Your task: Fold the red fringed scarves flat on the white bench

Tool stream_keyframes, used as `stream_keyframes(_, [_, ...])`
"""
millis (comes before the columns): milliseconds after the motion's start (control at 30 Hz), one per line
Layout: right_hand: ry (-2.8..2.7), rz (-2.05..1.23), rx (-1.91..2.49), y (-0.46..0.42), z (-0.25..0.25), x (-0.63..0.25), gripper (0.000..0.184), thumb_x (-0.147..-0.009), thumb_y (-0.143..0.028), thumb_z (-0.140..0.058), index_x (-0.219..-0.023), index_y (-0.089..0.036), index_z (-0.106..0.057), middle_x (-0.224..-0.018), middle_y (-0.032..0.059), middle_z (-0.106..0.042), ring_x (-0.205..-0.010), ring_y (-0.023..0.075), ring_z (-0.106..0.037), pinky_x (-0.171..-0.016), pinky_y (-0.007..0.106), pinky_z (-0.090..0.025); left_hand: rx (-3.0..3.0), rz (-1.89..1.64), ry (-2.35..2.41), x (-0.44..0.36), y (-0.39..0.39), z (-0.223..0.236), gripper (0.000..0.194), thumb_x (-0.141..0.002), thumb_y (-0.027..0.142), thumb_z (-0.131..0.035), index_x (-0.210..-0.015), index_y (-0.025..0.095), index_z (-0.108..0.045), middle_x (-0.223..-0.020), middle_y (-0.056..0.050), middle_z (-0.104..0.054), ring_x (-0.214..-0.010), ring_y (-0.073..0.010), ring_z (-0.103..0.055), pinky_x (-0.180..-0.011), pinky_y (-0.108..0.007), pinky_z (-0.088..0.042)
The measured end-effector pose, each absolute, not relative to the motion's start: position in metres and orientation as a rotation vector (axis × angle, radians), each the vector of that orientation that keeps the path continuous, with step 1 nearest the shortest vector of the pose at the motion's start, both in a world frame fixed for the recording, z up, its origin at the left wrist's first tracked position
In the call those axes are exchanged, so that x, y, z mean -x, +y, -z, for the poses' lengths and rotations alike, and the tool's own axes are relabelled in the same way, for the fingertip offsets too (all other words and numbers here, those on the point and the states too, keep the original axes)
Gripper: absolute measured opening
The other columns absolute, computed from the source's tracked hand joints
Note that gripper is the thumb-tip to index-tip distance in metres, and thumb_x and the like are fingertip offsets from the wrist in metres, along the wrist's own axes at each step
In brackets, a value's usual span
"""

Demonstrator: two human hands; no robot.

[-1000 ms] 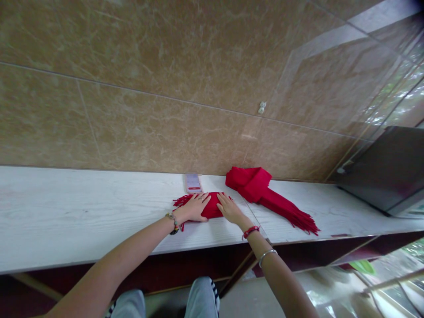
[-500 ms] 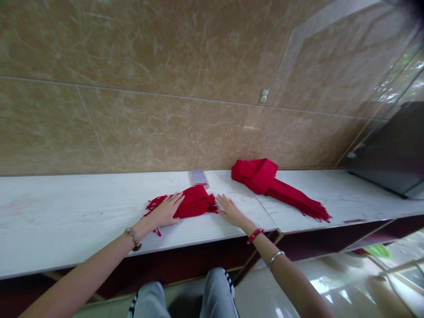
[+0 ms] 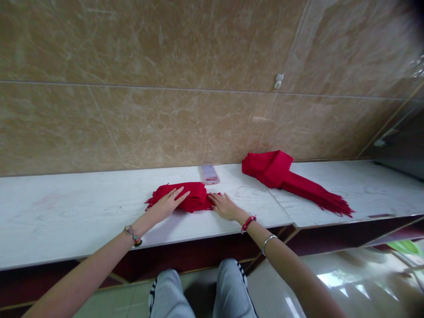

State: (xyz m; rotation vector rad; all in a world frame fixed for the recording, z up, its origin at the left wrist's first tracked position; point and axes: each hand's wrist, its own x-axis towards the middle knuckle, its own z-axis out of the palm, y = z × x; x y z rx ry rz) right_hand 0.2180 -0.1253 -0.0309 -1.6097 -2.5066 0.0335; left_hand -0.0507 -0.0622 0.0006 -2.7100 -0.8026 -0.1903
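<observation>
A folded red scarf point(image 3: 195, 197) with fringed ends lies on the white countertop point(image 3: 82, 212) in front of me. Across its left part rests my left hand point(image 3: 167, 204), fingers stretched out and spread on the cloth. My right hand point(image 3: 227, 207) lies flat with its fingertips on the fringe at the scarf's right end. Farther right, a second red scarf point(image 3: 273, 170) is folded over itself at the top, its long fringed tail stretching toward the lower right.
Behind the near scarf sits a small pale purple pack point(image 3: 210, 174), its print blurred. A brown marble-tiled wall point(image 3: 165, 123) rises at the back. A dark box-like object point(image 3: 402, 143) stands at the far right. Dark red shelf compartments point(image 3: 185, 258) open below the countertop.
My right hand has moved left onto the fringe, which it was beside before. The near scarf's folds have shifted under my left hand. The view has turned slightly left.
</observation>
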Motion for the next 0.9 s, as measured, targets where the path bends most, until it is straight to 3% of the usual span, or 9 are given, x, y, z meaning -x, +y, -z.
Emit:
stream_keyframes(100, [-2.519, 0.004, 1.606, -0.126, 0.030, -0.219, 0.048, -0.093, -0.032, -0.026, -0.136, -0.013, -0.028, -0.141, 0.0150, -0.029, -0.129, 0.0249, -0.028, -0.100, 0.057, -0.023, 2.661, 0.275, -0.879, 0.080, -0.058, -0.007, 0.070, -0.076, -0.006, -0.024, -0.140, 0.022, -0.019, -0.145, -0.011, -0.021, -0.130, -0.0216, -0.028, -0.103, -0.037, -0.031])
stream_keyframes(333, [-2.519, 0.163, 1.641, -0.137, 0.039, -0.252, 0.045, -0.093, -0.027, -0.026, -0.135, -0.015, -0.032, -0.140, 0.0145, -0.031, -0.126, 0.0254, -0.033, -0.099, 0.057, -0.024, 2.401, 0.181, -1.194, 0.136, -0.068, -0.003, 0.064, -0.076, -0.005, -0.025, -0.133, 0.021, -0.038, -0.139, -0.014, -0.035, -0.125, -0.0291, -0.035, -0.096, -0.045, -0.040])
stream_keyframes(500, [-2.535, 0.219, 1.660, -0.143, 0.043, -0.277, 0.044, -0.092, -0.026, -0.026, -0.135, -0.017, -0.033, -0.140, 0.0135, -0.032, -0.126, 0.0255, -0.033, -0.100, 0.058, -0.021, 2.325, 0.062, -1.245, 0.130, -0.085, 0.000, 0.063, -0.079, -0.003, -0.028, -0.133, 0.027, -0.038, -0.138, -0.013, -0.035, -0.124, -0.0336, -0.035, -0.091, -0.047, -0.042])
stream_keyframes(667, [-2.405, 0.140, 1.753, -0.136, 0.022, -0.255, 0.045, -0.090, -0.030, -0.031, -0.134, -0.018, -0.035, -0.142, 0.0113, -0.030, -0.131, 0.0277, -0.022, -0.099, 0.061, -0.019, 2.345, 0.002, -1.328, 0.122, -0.086, -0.002, 0.064, -0.078, -0.003, -0.030, -0.135, 0.028, -0.035, -0.138, -0.011, -0.036, -0.125, -0.0340, -0.034, -0.089, -0.048, -0.041])
stream_keyframes(800, [-2.365, 0.125, 1.616, -0.125, 0.017, -0.202, 0.053, -0.090, -0.042, -0.033, -0.136, -0.017, -0.030, -0.143, 0.0115, -0.028, -0.133, 0.0265, -0.017, -0.102, 0.055, -0.019, 2.403, 0.098, -1.252, 0.126, -0.078, 0.005, 0.050, -0.083, 0.018, -0.044, -0.133, 0.023, -0.039, -0.142, -0.009, -0.030, -0.130, -0.0347, -0.021, -0.098, -0.054, -0.029])
stream_keyframes(900, [-2.474, 0.097, 1.530, -0.119, 0.029, -0.173, 0.053, -0.090, -0.044, -0.031, -0.136, -0.018, -0.031, -0.142, 0.0103, -0.031, -0.131, 0.0267, -0.022, -0.103, 0.053, -0.021, 2.417, 0.161, -1.197, 0.129, -0.072, 0.013, 0.047, -0.085, 0.028, -0.044, -0.131, 0.019, -0.041, -0.142, -0.009, -0.031, -0.130, -0.0325, -0.022, -0.101, -0.050, -0.028])
